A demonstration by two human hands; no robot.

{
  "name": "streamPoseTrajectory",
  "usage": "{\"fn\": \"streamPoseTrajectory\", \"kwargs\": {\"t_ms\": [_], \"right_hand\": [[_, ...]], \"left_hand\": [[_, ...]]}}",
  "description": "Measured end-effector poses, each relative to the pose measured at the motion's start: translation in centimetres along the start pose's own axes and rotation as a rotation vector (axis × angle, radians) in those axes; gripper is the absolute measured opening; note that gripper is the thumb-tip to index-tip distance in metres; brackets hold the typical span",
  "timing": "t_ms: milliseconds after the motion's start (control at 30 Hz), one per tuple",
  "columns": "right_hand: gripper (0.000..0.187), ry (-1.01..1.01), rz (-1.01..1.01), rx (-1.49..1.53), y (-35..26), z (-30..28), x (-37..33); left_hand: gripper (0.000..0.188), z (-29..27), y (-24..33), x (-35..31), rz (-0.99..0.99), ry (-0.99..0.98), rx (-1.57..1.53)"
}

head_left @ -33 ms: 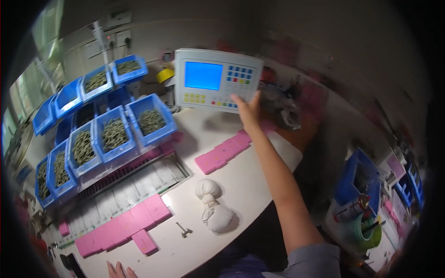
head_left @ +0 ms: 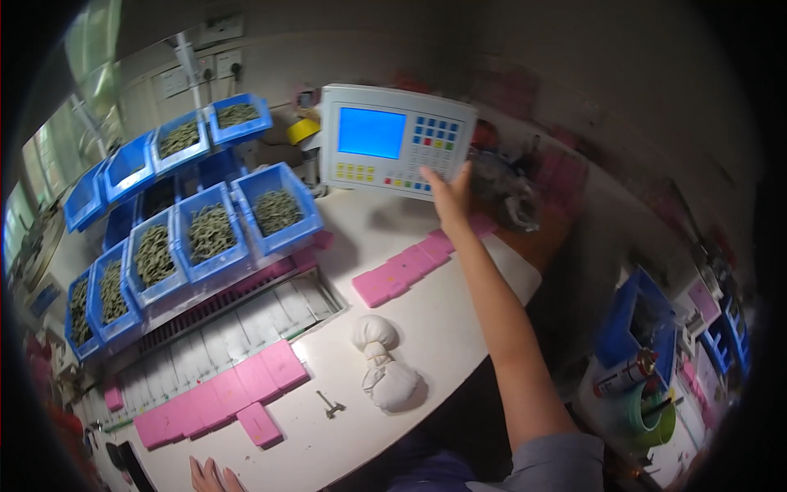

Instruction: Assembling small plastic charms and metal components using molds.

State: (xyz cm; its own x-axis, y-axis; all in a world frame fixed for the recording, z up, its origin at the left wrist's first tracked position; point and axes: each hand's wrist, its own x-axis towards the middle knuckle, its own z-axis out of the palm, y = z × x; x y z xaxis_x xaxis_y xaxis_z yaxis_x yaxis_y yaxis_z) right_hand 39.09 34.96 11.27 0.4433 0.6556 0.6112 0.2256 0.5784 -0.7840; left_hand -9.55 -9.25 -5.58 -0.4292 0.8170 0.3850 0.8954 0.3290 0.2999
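Far ahead of me stands a light grey control panel [head_left: 369, 170] with a lit blue screen and colored keys. My right hand [head_left: 452, 197] is at its lower right corner. The thumb lies on the front by the keys, and the other fingers go round the right edge, mostly hidden behind it. My left hand [head_left: 215, 477] shows only as fingertips at the lower edge, stretched out over the white table [head_left: 328, 455]. Just beyond them lies a row of pink blocks [head_left: 221, 395]. A small metal key-like part [head_left: 331, 405] is on the table between my arms.
A tied white cloth bag [head_left: 388, 384] lies mid-table, nearer than a second pink row [head_left: 403, 268]. At the left, blue bins [head_left: 279, 215] holding greenish pieces stand in two tiers above a slotted metal track [head_left: 238, 328]. A side table at the right carries a green cup [head_left: 648, 414] and a spray can [head_left: 625, 373].
The whole view has shifted slightly, so things appear a little further right. Both hands keep their places, the right one still at the panel.
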Motion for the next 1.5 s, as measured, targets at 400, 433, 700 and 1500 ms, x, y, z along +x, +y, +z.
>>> {"fn": "streamPoseTrajectory", "kwargs": {"t_ms": [400,433,700,1500], "right_hand": [[0.082,0.118,0.031,-0.073,1.2,0.9,0.0],[0.086,0.113,0.028,-0.02,0.5,1.0,-0.5],[0.087,-0.113,-0.401,-0.423,-6.8,2.6,-12.4],[0.074,-1.211,-0.274,0.238,-14.2,7.1,-39.8]], "left_hand": [[0.037,1.4,-1.2,0.3,-0.027,0.017,-0.144],[0.033,1.1,-0.9,0.3,-0.095,0.045,-0.293],[0.024,-1.2,2.0,0.7,-0.172,0.112,-0.31],[0.052,-2.5,4.8,-0.7,-0.714,-0.612,-1.568]]}}
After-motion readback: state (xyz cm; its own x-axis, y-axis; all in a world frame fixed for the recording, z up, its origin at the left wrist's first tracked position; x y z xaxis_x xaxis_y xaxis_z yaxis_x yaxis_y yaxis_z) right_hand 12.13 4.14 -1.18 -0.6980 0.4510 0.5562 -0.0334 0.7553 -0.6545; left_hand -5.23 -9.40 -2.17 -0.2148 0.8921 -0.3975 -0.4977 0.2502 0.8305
